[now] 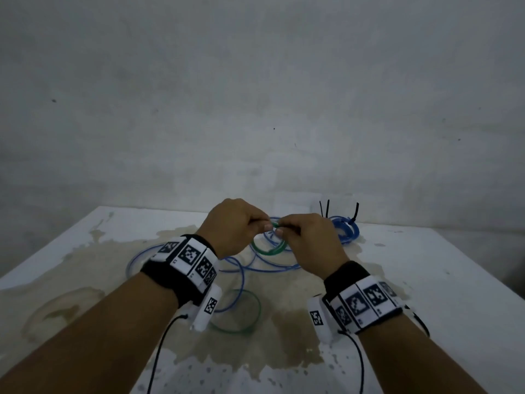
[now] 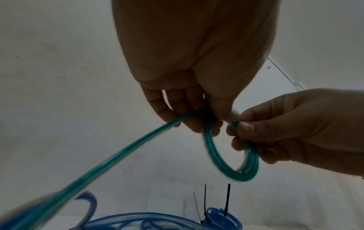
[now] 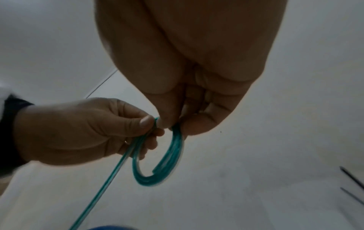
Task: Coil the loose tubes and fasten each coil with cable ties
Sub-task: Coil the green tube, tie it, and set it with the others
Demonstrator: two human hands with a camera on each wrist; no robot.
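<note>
A small coil of green tube [image 1: 270, 250] hangs between both hands above the table. My left hand [image 1: 241, 223] grips the coil's top, and the tube's free length [image 2: 110, 157] trails down from it. My right hand [image 1: 301, 231] pinches the coil beside it, thumb and forefinger on the tube end [image 2: 236, 123]. The green coil [image 3: 157, 175] shows several turns in the right wrist view. A loose green loop [image 1: 244, 311] lies on the table near my left wrist. Loose blue tube [image 1: 255, 268] sprawls under the hands.
A blue coil [image 1: 345, 231] fastened with black cable ties [image 1: 355, 213] sits at the table's far right. The white table [image 1: 440, 280] has a large brownish stain in its middle. A grey wall stands close behind. Two dark ties [image 3: 352, 179] show at the right edge.
</note>
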